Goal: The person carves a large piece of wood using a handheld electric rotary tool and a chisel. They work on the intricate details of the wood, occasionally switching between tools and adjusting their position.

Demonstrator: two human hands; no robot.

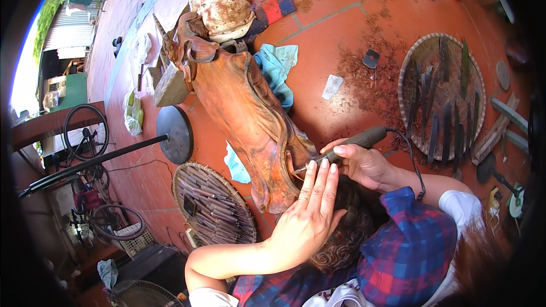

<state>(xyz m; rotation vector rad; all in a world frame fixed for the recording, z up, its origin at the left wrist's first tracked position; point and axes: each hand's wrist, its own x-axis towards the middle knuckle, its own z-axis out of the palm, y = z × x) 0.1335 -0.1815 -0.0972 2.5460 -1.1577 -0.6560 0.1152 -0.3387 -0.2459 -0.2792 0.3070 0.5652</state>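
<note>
1. Terracotta floor tiles (341,11) filled most of the view, strewn with reddish wood shavings (369,79) to the right of the carving.
2. Running diagonally from upper left down to the centre lay a large reddish-brown wood carving (244,113), its lower end just in front of the person's hands and its upper end meeting a pale rough lump (222,11).
3. Right of the shavings sat a round woven tray (405,68) holding a row of dark chisels (443,113).
4. A second woven tray (185,173), lower left of the carving, held many thin metal tools.
5. A round black disc on a long pole (176,133) lay left of the carving, and a teal cloth (278,62) was tucked against the carving's right side.
6. The left hand (307,216) rested flat, fingers straight and pressed together, fingertips touching the carving's lower end beside the tool's tip.
7. The right hand (364,165) was wrapped round a dark corded rotary tool (358,139), index finger stretched along its body.
8. The tool's bit (298,169) seemed to meet the wood at the carving's lower edge, though the contact point was too small to be sure.
</note>
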